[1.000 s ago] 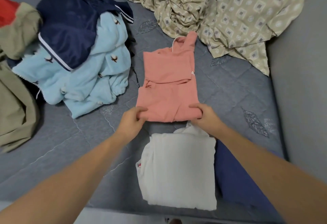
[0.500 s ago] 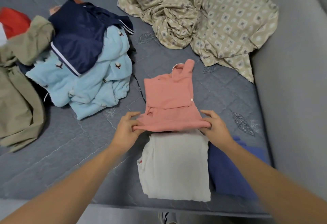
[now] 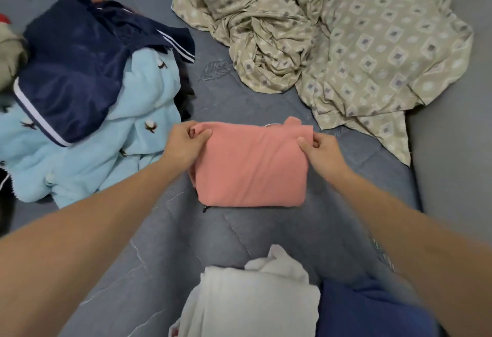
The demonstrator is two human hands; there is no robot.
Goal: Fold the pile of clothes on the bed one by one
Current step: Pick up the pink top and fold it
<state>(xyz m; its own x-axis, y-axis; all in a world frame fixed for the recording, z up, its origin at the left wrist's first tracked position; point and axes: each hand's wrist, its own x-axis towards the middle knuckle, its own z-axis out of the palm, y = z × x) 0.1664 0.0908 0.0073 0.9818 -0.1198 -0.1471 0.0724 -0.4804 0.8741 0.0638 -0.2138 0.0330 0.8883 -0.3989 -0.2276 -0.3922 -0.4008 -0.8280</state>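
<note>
A salmon-pink garment [image 3: 250, 166] lies folded into a compact rectangle in the middle of the grey quilted bed [image 3: 186, 243]. My left hand [image 3: 183, 144] pinches its far left corner. My right hand [image 3: 319, 150] pinches its far right corner. A pile of unfolded clothes sits at the left: a navy garment with white stripes [image 3: 77, 70] on top of a fluffy light-blue one [image 3: 106, 150]. A folded white garment [image 3: 253, 302] and a folded blue one [image 3: 372, 312] lie at the near edge.
A crumpled beige patterned sheet [image 3: 332, 43] covers the far right of the bed. A grey wall [image 3: 458, 150] runs along the right side. An olive garment [image 3: 10, 51] shows at the left edge. Bare quilt lies between the pink garment and the folded ones.
Both hands lifted the pink garment's near edge and carried it away from me over the far part, folding it in half. The view shifted forward.
</note>
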